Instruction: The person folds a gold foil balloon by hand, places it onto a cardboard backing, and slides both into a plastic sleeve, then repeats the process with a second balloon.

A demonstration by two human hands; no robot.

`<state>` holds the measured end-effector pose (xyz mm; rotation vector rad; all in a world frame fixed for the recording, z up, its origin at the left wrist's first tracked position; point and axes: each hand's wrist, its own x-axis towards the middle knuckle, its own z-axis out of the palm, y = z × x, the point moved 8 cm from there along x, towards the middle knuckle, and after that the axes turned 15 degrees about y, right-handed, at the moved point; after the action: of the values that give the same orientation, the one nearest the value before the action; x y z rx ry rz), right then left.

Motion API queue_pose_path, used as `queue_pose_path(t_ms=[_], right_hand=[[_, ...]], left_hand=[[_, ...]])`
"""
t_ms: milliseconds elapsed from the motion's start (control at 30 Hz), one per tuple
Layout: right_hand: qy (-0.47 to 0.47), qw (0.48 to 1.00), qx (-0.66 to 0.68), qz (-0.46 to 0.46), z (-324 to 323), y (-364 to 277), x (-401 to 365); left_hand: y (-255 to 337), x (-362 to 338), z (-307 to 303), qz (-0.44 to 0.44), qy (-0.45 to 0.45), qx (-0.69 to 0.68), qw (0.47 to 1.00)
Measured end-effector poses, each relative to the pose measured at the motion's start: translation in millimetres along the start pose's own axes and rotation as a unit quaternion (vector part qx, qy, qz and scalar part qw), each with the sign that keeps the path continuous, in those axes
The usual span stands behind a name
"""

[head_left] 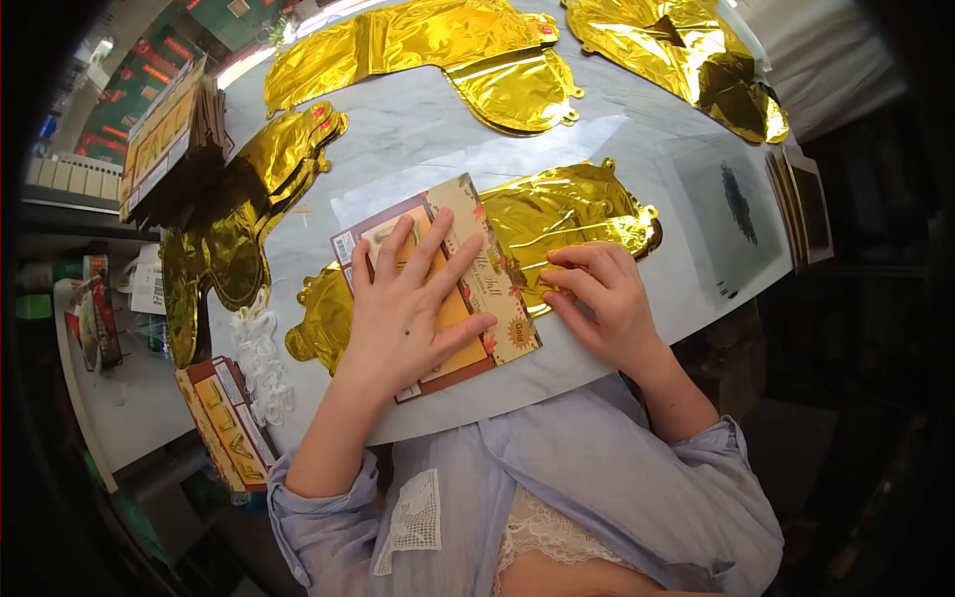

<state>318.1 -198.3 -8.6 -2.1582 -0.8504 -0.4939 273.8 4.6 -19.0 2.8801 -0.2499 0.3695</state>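
Observation:
My left hand (413,308) lies flat with fingers spread on a printed card sleeve (507,308), pressing it to the table. The sleeve has a cream flap with leaves and the word "Gold", and an orange and brown panel. Beneath it a flat gold foil balloon (577,204) sticks out on both sides. My right hand (602,303) is closed in a pinch at the balloon's lower edge, just right of the sleeve. Gold foil shows at its fingertips, though the exact grip is partly hidden.
More flat gold foil balloons lie at the back (418,45), back right (676,60) and left (288,149). A stack of printed packs (164,149) stands at the left. White cords (261,363) and another pack (229,423) are at the left edge. A clear plastic sheet (711,214) lies right.

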Motion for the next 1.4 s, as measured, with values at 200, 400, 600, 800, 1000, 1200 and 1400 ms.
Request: queue_pose_path(t_ms=[200, 400, 600, 800, 1000, 1200, 1400], right_hand=[[-0.015, 1.000, -0.010, 0.004, -0.4, -2.9, 1.8], [-0.054, 0.998, 0.034, 0.025, -8.8, 13.4, 41.8], [-0.112, 0.993, -0.040, -0.002, 14.1, 57.4, 102.9], [-0.308, 0.948, -0.070, 0.036, 53.6, 79.8, 113.7], [-0.386, 0.907, -0.109, 0.131, 60.2, 85.9, 118.2], [-0.440, 0.880, -0.107, 0.143, 66.0, 87.5, 121.9], [-0.454, 0.868, -0.113, 0.169, 64.4, 87.0, 120.9]], left_hand=[[-2.3, -2.6, 1.0, 0.007, 0.036, 0.007, 0.999], [-6.5, -5.0, 3.8, 0.003, 0.058, -0.022, 0.998], [-9.9, -7.9, 5.2, -0.006, 0.088, -0.033, 0.996], [-11.9, -11.6, 8.0, -0.016, 0.097, -0.007, 0.995], [-13.0, -12.2, 9.5, -0.023, 0.081, -0.009, 0.996], [-14.4, -13.4, 9.5, -0.023, 0.076, 0.000, 0.997], [-14.4, -16.2, 7.8, -0.032, 0.080, -0.007, 0.996]])
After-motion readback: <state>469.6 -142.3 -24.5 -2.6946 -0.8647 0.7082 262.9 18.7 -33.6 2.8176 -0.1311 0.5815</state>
